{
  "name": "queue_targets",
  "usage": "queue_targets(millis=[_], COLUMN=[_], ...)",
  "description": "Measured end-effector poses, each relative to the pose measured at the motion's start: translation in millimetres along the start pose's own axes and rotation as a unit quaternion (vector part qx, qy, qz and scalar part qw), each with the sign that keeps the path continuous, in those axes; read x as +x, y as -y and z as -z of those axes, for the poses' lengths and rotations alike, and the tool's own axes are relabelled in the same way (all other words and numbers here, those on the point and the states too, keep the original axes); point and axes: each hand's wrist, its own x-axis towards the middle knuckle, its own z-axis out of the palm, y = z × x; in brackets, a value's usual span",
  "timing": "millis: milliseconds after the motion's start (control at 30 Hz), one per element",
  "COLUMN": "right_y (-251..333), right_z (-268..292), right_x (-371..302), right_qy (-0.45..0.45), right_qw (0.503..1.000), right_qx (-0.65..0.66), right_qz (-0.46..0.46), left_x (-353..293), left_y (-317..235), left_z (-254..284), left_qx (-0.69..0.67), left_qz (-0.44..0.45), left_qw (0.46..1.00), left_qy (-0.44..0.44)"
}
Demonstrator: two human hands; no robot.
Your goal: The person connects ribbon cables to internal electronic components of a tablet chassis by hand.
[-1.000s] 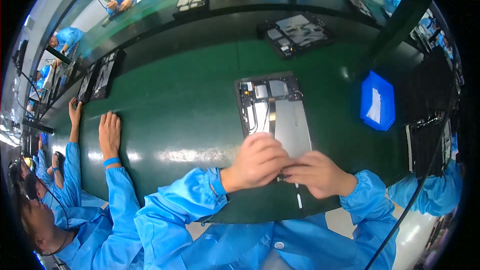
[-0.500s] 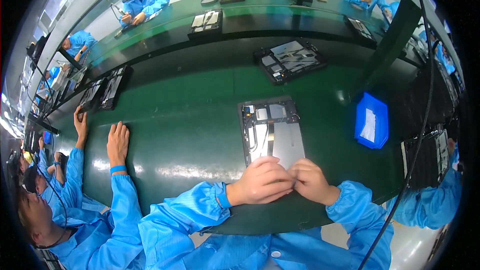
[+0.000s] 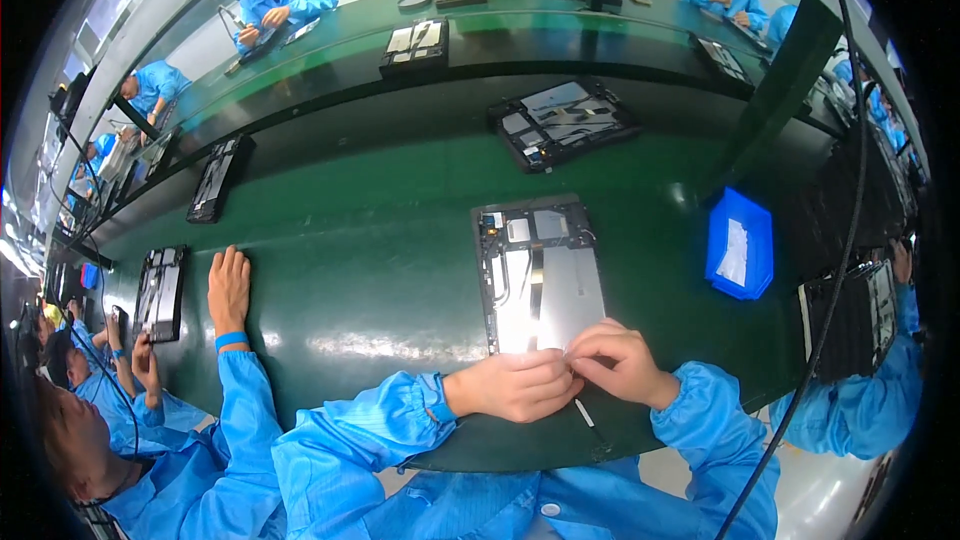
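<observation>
My left hand [image 3: 518, 383] and my right hand [image 3: 620, 364] meet at the near edge of an opened flat device [image 3: 574, 285], fingertips pinched together. The device has a black frame, a silver panel and dark strips across it. Between my fingers is something small that I cannot make out. A slim white strip with a dark end [image 3: 586, 413] slants down just below my hands; whether I hold it is unclear. My left wrist wears a blue band.
A blue bin [image 3: 741, 243] with white pieces stands at right. More opened devices [image 3: 565, 122] lie farther back; dark panels [image 3: 850, 320] stand at far right. At left, a co-worker's hand [image 3: 229, 290] rests on the green table near another device [image 3: 161, 292]. A black cable [image 3: 850, 230] hangs at right.
My hands have shifted slightly, still together, and the slim strip now shows below them. At left, the co-worker has drawn a device nearer along the table.
</observation>
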Motion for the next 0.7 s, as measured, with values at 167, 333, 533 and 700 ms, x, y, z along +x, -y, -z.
queue_targets(millis=[167,333,533,700], right_y=[2.7,1.7,-43.2,-19.1], right_z=[7.2,76.8,181.1,119.6], right_x=[0.7,7.0,-35.7,-20.3], right_qy=[-0.048,-0.351,-0.302,-0.244], right_qw=[0.997,0.896,0.657,0.73], right_qx=[-0.062,-0.272,-0.686,-0.638], right_qz=[-0.006,0.003,-0.083,-0.008], left_x=[-1.9,0.1,6.5,2.9], left_y=[-3.7,4.1,30.9,31.4], left_z=[-0.7,-6.4,-25.9,-27.1], left_qx=[-0.076,-0.114,-0.185,-0.187], left_qz=[-0.005,0.227,0.423,0.441], left_qw=[0.997,0.964,0.886,0.877], left_qy=[-0.028,-0.085,-0.04,-0.015])
